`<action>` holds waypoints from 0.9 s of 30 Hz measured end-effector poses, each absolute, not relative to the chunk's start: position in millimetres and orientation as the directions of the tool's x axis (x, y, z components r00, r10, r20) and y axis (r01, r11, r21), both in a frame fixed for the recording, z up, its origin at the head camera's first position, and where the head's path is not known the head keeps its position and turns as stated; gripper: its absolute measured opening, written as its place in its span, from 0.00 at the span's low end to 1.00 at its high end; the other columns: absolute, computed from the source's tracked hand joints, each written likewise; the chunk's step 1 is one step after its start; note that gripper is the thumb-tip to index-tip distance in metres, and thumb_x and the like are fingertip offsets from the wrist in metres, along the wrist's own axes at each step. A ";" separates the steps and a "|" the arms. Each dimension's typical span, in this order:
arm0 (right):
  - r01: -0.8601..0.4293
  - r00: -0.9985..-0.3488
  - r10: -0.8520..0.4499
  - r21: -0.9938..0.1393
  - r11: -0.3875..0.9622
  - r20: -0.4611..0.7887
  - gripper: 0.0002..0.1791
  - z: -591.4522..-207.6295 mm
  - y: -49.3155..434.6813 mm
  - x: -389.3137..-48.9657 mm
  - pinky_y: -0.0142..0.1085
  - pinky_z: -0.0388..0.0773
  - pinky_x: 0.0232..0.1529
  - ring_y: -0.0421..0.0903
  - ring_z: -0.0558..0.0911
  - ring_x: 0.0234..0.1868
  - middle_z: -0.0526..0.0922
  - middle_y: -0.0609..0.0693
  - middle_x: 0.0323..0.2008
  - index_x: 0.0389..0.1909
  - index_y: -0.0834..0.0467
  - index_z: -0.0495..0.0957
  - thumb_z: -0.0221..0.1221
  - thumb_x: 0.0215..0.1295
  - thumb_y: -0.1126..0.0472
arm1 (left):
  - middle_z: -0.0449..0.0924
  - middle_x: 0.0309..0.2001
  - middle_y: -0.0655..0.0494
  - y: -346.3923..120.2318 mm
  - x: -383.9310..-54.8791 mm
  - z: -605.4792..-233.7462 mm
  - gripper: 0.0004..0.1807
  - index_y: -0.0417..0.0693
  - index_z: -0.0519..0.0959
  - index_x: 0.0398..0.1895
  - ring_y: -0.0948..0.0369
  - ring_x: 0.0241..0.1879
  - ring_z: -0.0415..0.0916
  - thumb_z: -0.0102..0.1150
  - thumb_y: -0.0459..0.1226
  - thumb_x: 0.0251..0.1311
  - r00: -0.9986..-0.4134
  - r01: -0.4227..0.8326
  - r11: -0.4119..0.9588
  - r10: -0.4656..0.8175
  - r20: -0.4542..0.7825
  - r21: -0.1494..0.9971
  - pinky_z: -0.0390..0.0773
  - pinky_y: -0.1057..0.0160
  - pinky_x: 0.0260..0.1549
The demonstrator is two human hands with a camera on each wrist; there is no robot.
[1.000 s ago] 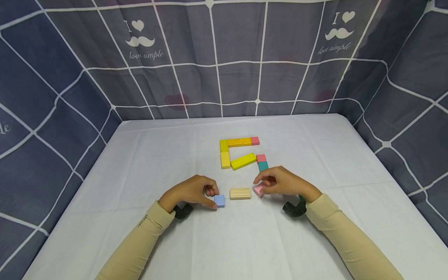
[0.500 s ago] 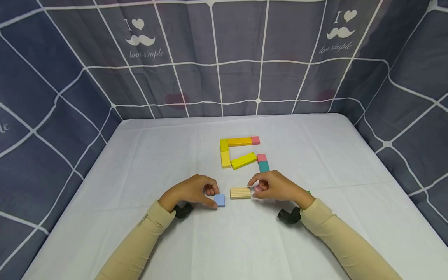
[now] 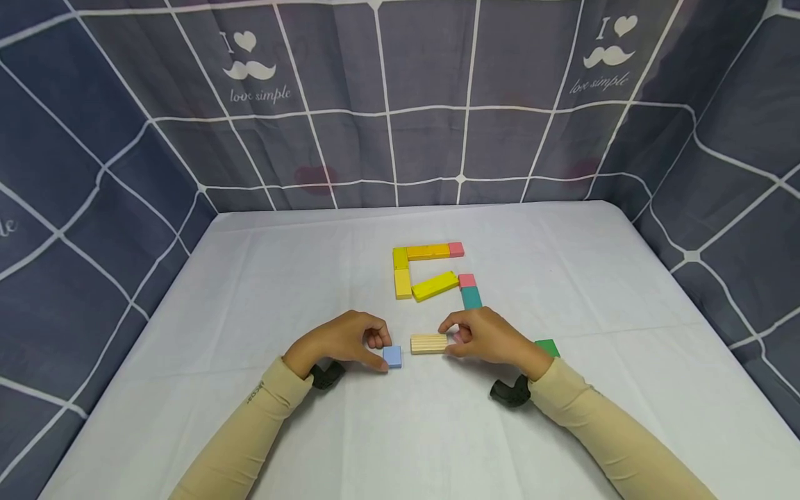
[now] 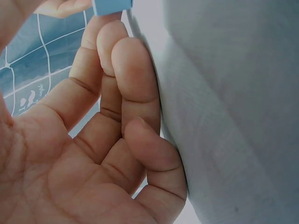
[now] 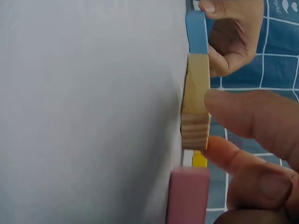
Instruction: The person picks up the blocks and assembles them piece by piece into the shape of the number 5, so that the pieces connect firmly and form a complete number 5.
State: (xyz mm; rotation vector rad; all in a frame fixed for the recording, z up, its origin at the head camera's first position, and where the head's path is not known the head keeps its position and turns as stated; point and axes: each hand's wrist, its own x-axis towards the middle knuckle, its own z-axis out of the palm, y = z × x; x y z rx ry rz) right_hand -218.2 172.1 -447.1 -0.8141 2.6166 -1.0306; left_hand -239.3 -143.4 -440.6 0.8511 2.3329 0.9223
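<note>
My left hand [image 3: 350,339] pinches a small light blue block [image 3: 392,357] between thumb and forefinger on the white cloth. That block [image 4: 112,6] shows at the top edge of the left wrist view. Just right of it lies a ribbed, pale wooden block [image 3: 428,344]. My right hand [image 3: 486,337] has its thumb and forefinger at the right end of the wooden block [image 5: 196,86], pinching it across its sides. Beneath the right palm sits a pink block [image 5: 188,196], mostly hidden by the fingers in the head view.
Farther back, yellow blocks [image 3: 401,283] and an orange block [image 3: 428,252] form a bent row ending in a pink-red block [image 3: 457,249]. A slanted yellow block [image 3: 435,286] points to another pink-red block [image 3: 467,280] and a teal block [image 3: 471,298]. A green block [image 3: 547,348] lies by the right wrist.
My right hand has shifted left from the pink block to the wooden block's end, uncovering the green block behind the wrist. The left hand stays on the blue block.
</note>
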 end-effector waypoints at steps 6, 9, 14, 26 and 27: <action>-0.414 -0.833 -0.554 -0.669 0.617 0.004 0.12 -447.7 169.0 -216.7 0.29 0.60 0.27 0.34 0.65 0.22 0.65 0.38 0.17 0.46 0.58 0.89 0.76 0.62 0.65 | 0.79 0.33 0.62 -143.1 -239.7 -440.5 0.15 0.48 0.86 0.38 0.65 0.36 0.74 0.85 0.38 0.54 -0.690 0.365 0.585 0.692 -0.211 0.724 0.76 0.67 0.42; -0.419 -0.830 -0.557 -0.663 0.620 0.004 0.12 -446.4 169.1 -216.2 0.29 0.60 0.27 0.35 0.65 0.22 0.66 0.39 0.18 0.45 0.59 0.89 0.77 0.61 0.65 | 0.79 0.33 0.62 -142.8 -239.7 -440.7 0.15 0.49 0.86 0.38 0.65 0.36 0.74 0.85 0.38 0.54 -0.692 0.361 0.586 0.690 -0.212 0.726 0.76 0.67 0.42; -0.422 -0.825 -0.565 -0.651 0.631 -0.013 0.12 -444.3 170.8 -216.3 0.29 0.61 0.28 0.35 0.66 0.22 0.67 0.39 0.19 0.45 0.59 0.89 0.77 0.61 0.66 | 0.79 0.33 0.61 -143.4 -239.2 -440.8 0.15 0.47 0.86 0.38 0.64 0.37 0.74 0.85 0.38 0.54 -0.688 0.364 0.578 0.695 -0.207 0.730 0.76 0.66 0.42; -0.406 -0.820 -0.571 -0.659 0.633 -0.043 0.13 -441.0 176.9 -218.0 0.30 0.62 0.28 0.36 0.67 0.23 0.69 0.40 0.20 0.45 0.59 0.88 0.77 0.60 0.65 | 0.79 0.33 0.61 -143.8 -238.5 -438.7 0.15 0.46 0.86 0.38 0.63 0.37 0.75 0.85 0.38 0.54 -0.684 0.365 0.573 0.700 -0.206 0.734 0.76 0.66 0.42; -0.405 -0.820 -0.571 -0.660 0.633 -0.044 0.13 -440.7 177.2 -218.0 0.30 0.63 0.28 0.36 0.67 0.23 0.69 0.40 0.20 0.45 0.58 0.88 0.77 0.60 0.65 | 0.79 0.33 0.60 -143.9 -238.5 -438.6 0.15 0.46 0.86 0.38 0.63 0.37 0.75 0.85 0.38 0.54 -0.685 0.364 0.573 0.699 -0.206 0.734 0.76 0.66 0.42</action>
